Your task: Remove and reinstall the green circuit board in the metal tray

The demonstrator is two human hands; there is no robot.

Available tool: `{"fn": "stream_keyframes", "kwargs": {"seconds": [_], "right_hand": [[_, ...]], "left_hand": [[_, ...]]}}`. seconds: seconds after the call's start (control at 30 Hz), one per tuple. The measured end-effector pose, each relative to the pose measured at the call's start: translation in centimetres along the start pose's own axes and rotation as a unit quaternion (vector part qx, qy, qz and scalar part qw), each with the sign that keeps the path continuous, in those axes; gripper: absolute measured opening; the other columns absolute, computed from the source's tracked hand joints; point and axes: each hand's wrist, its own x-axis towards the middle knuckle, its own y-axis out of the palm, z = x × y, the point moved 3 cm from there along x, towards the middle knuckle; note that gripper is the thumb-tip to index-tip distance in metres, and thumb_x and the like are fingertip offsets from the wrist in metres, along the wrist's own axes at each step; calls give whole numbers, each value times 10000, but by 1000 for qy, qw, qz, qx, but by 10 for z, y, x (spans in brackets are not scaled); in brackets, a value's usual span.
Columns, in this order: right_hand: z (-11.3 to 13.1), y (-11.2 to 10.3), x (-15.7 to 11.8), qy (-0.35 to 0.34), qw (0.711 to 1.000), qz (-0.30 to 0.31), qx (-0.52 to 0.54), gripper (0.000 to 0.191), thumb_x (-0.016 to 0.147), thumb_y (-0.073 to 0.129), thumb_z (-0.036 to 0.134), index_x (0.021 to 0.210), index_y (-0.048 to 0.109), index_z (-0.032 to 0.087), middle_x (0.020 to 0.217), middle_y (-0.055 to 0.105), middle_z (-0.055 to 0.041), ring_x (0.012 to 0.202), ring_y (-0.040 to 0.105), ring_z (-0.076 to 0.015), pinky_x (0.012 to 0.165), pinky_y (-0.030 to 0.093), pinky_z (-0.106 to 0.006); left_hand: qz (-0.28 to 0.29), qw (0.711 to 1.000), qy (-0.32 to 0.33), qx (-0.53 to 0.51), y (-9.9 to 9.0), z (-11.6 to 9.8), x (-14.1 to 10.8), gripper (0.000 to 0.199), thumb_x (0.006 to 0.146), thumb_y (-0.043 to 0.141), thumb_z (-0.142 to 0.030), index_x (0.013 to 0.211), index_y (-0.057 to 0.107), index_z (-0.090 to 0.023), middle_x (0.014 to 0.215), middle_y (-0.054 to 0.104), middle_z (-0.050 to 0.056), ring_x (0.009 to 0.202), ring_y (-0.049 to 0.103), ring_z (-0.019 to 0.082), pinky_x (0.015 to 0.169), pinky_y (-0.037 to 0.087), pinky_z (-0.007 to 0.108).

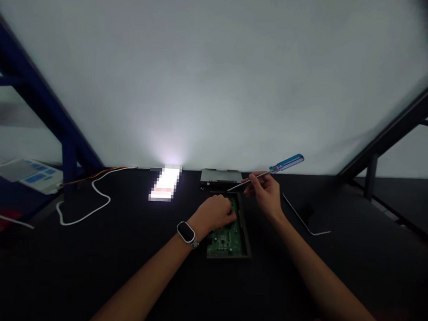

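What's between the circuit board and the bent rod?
In the head view, the right hand, holding the screwdriver, and its forearm lie between the circuit board and the bent rod.

Near you, a white cable (109,199) curling on your left, a blue-and-white panel (36,175) beyond, a glowing pixelated rectangle (166,183) before you.

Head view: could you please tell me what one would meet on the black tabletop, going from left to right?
White cable → glowing, pixelated object → circuit board → bent metal rod.
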Motion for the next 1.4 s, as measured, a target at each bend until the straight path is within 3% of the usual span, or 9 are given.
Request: {"fn": "stream_keyframes", "kwargs": {"seconds": [0.2,0.27,0.37,0.47,0.57,0.77,0.9,1.07,1.4], "right_hand": [[6,-2,-1,-26,999,1,-25,283,834,662,434,924,546,193,766,700,-16,503,603,-112,449,501,-225],[5,-1,-1,-27,999,9,-34,274,843,650,434,935,544,198,765,691,-11,513,609,-117,449,503,-231],[2,3,-3,-21,998,26,-47,260,854,632,437,944,542,211,742,675,2,513,612,-127,442,498,-237],[2,11,-4,-24,996,47,-74,233,867,614,425,960,550,221,692,653,18,497,604,-127,450,487,-240],[7,23,0,-46,991,72,-107,208,867,620,398,979,562,233,657,635,32,488,594,-124,465,474,-241],[18,52,20,-95,975,130,-153,145,868,620,347,970,578,253,638,585,44,468,554,-107,449,436,-242],[17,64,31,-107,972,134,-161,116,847,644,330,926,609,251,611,561,43,471,512,-101,464,435,-249],[10,65,34,-134,959,159,-193,132,868,612,330,976,626,257,629,568,41,508,534,-114,511,461,-257],[6,63,33,-118,961,176,-177,221,830,655,377,1003,649,239,630,586,42,536,574,-133,562,480,-259]], "left_hand": [[-47,996,6,-75,-23,24,-8,213,833,551,-287,654,629,-200,573,590,18,525,534,144,559,443,300],[-81,995,6,-58,-35,38,-11,120,823,570,-255,877,665,-204,775,655,44,741,604,192,685,493,330],[-73,997,30,-20,-40,55,-9,347,782,613,-201,1129,641,-202,1102,641,90,1025,577,262,897,479,426],[-15,998,51,-39,-31,65,1,321,811,519,-99,1068,682,-202,1059,662,87,992,600,240,912,474,416],[-6,995,68,-72,-23,69,12,333,838,468,-77,1020,711,-215,1012,677,76,936,620,215,893,485,389],[-81,990,74,-91,-21,63,9,293,883,514,-145,1104,690,-220,1072,673,72,1011,580,234,959,458,430],[-157,969,27,-188,-20,58,5,276,928,492,-187,1140,666,-213,1077,689,68,1029,594,220,960,471,418],[-174,947,-33,-267,-11,58,7,253,926,537,-265,1119,692,-209,1028,722,69,957,648,214,881,508,380],[-191,941,-63,-272,-13,60,2,208,898,594,-290,1037,733,-226,1027,748,34,939,677,212,869,512,362]]}}
